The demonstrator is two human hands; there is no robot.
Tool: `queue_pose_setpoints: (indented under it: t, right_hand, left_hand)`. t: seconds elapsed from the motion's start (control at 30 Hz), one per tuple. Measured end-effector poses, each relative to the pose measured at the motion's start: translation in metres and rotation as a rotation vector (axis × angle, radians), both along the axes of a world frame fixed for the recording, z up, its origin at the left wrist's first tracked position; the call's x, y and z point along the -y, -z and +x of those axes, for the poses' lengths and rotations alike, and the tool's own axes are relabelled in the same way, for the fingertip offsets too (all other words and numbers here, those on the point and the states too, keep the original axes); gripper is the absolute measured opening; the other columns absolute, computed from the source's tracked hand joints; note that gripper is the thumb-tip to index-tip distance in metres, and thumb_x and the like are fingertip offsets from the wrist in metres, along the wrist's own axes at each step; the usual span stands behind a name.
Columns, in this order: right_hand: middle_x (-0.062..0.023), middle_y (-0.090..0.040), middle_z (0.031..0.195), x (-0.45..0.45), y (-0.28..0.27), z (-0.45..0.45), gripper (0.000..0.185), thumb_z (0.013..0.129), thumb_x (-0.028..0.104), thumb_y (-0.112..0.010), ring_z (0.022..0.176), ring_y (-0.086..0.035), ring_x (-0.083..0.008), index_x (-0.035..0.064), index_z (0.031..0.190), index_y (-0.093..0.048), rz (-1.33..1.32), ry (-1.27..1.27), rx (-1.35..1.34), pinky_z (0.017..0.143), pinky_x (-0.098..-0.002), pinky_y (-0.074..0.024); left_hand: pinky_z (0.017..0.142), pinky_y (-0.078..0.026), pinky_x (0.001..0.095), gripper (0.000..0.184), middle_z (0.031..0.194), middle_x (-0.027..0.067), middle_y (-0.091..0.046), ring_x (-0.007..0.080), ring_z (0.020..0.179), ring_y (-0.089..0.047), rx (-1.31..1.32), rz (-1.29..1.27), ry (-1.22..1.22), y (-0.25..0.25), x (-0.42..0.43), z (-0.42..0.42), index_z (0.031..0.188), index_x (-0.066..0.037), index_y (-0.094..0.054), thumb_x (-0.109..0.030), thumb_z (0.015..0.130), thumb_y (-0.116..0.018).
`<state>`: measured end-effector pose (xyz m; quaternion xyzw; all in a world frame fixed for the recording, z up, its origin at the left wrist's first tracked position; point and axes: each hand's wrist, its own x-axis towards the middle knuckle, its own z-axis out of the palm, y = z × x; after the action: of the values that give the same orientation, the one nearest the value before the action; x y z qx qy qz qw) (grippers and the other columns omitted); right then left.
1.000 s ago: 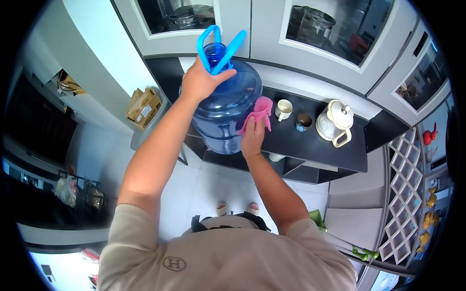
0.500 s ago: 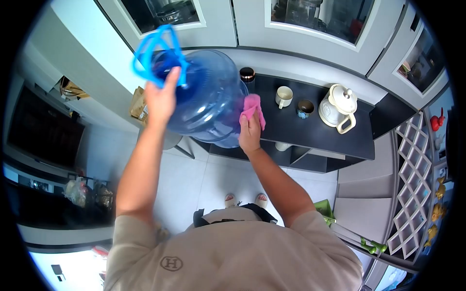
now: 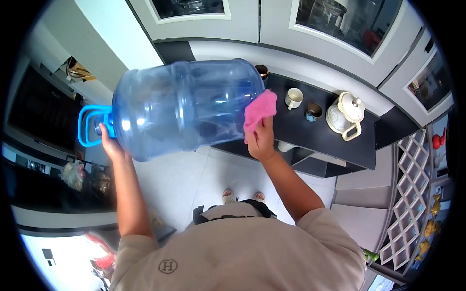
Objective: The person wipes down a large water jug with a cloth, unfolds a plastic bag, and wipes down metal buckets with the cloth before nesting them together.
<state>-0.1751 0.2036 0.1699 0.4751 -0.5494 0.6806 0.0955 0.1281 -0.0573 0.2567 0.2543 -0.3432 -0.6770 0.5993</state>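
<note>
A large clear blue water bottle (image 3: 187, 104) lies on its side in the air, its neck to the left and its base to the right. My left hand (image 3: 112, 144) is closed round the neck, just beside the bright blue handle (image 3: 85, 127). At the base end, my right hand (image 3: 262, 138) grips a pink cloth (image 3: 262, 109) that rests against the bottle. Part of the right fingers is hidden behind the cloth.
On the dark shelf (image 3: 323, 138) to the right stand a white mug (image 3: 294, 97), a small dark cup (image 3: 313, 111) and a cream lidded pot (image 3: 345, 114). A dark, copper-rimmed cup (image 3: 262, 71) shows behind the base. Glass-fronted cabinets hang above.
The bottle has tipped from upright to horizontal, its neck swinging left and down with my left hand. My right hand has stayed by the bottle with the pink cloth.
</note>
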Motion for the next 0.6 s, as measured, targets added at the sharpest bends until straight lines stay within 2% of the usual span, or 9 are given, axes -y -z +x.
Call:
queue_pose_setpoints:
  t: [0.07, 0.1, 0.2, 0.33, 0.37, 0.4, 0.43, 0.53, 0.6]
  right_hand:
    - [-0.0228, -0.053, 0.123, -0.015, -0.016, -0.013, 0.024, 0.078, 0.008, -0.064, 0.123, -0.045, -0.0434, -0.0014, 0.099, -0.066, 0.053, -0.029, -0.332, 0.109, -0.0493, -0.0301]
    - [-0.0224, -0.053, 0.123, -0.018, -0.032, -0.018, 0.025, 0.074, 0.011, -0.064, 0.121, -0.046, -0.0440, -0.0012, 0.096, -0.068, 0.073, -0.056, -0.346, 0.109, -0.0522, -0.0295]
    - [-0.0212, -0.053, 0.122, -0.021, -0.091, -0.044, 0.027, 0.075, 0.013, -0.064, 0.120, -0.046, -0.0440, -0.0014, 0.098, -0.068, 0.149, -0.215, -0.441, 0.107, -0.0508, -0.0320]
    - [-0.0214, -0.053, 0.121, -0.013, -0.153, -0.054, 0.033, 0.082, 0.018, -0.066, 0.121, -0.047, -0.0391, -0.0043, 0.106, -0.064, 0.163, -0.465, -0.340, 0.103, -0.0436, -0.0347]
    - [-0.0204, -0.052, 0.129, -0.010, -0.163, -0.060, 0.033, 0.087, 0.019, -0.065, 0.128, -0.044, -0.0354, -0.0044, 0.110, -0.064, 0.201, -0.499, -0.323, 0.106, -0.0412, -0.0330]
    - [-0.0192, -0.051, 0.133, -0.006, -0.165, -0.063, 0.034, 0.088, 0.019, -0.064, 0.130, -0.042, -0.0339, -0.0046, 0.112, -0.063, 0.206, -0.559, -0.175, 0.108, -0.0404, -0.0315]
    - [-0.0180, -0.049, 0.137, 0.000, -0.164, -0.066, 0.034, 0.090, 0.019, -0.063, 0.133, -0.041, -0.0324, -0.0048, 0.115, -0.063, 0.212, -0.616, -0.026, 0.109, -0.0397, -0.0301]
    - [-0.0142, -0.043, 0.147, 0.015, -0.158, -0.073, 0.045, 0.098, 0.023, -0.054, 0.139, -0.035, -0.0276, -0.0028, 0.135, -0.051, 0.180, -0.709, 0.304, 0.114, -0.0376, -0.0243]
    - [-0.0142, -0.044, 0.146, 0.026, -0.148, -0.067, 0.051, 0.100, 0.027, -0.051, 0.138, -0.036, -0.0262, -0.0012, 0.142, -0.044, 0.130, -0.699, 0.634, 0.114, -0.0365, -0.0254]
  left_hand:
    - [0.102, -0.045, 0.0424, 0.054, 0.125, 0.0118, -0.061, 0.0282, 0.115, -0.058, 0.022, 0.037, 0.032, 0.009, -0.007, 0.011, 0.129, -0.003, -0.056, -0.047, 0.100, -0.047]
    - [0.101, -0.045, 0.0420, 0.056, 0.127, 0.0114, -0.060, 0.0281, 0.116, -0.057, 0.020, 0.029, 0.053, 0.013, -0.015, 0.012, 0.129, -0.002, -0.055, -0.048, 0.100, -0.045]
    - [0.098, -0.047, 0.0397, 0.055, 0.131, 0.0109, -0.057, 0.0269, 0.116, -0.057, -0.001, -0.021, 0.103, 0.046, -0.007, 0.022, 0.132, -0.003, -0.053, -0.046, 0.101, -0.042]
    - [0.095, -0.049, 0.0402, 0.048, 0.126, 0.0098, -0.059, 0.0270, 0.107, -0.061, -0.080, -0.133, 0.235, 0.090, 0.021, 0.014, 0.132, -0.004, -0.053, -0.039, 0.101, -0.041]
    - [0.094, -0.050, 0.0400, 0.049, 0.125, 0.0097, -0.060, 0.0269, 0.106, -0.061, -0.179, -0.150, 0.356, 0.098, 0.025, 0.014, 0.132, -0.004, -0.053, -0.040, 0.101, -0.041]
    - [0.093, -0.051, 0.0398, 0.049, 0.123, 0.0096, -0.061, 0.0267, 0.105, -0.062, -0.278, -0.169, 0.477, 0.098, 0.023, 0.012, 0.131, -0.004, -0.054, -0.040, 0.101, -0.041]
    - [0.092, -0.051, 0.0394, 0.050, 0.123, 0.0099, -0.060, 0.0266, 0.105, -0.062, -0.251, -0.170, 0.407, 0.099, 0.021, 0.008, 0.131, -0.004, -0.054, -0.041, 0.100, -0.042]
    - [0.092, -0.051, 0.0382, 0.050, 0.124, 0.0105, -0.060, 0.0263, 0.105, -0.062, -0.166, -0.156, 0.206, 0.104, 0.001, -0.017, 0.130, -0.004, -0.055, -0.043, 0.100, -0.043]
    - [0.091, -0.052, 0.0375, 0.051, 0.124, 0.0109, -0.060, 0.0260, 0.105, -0.062, -0.102, -0.141, 0.078, 0.107, -0.007, -0.028, 0.129, -0.004, -0.056, -0.044, 0.099, -0.044]
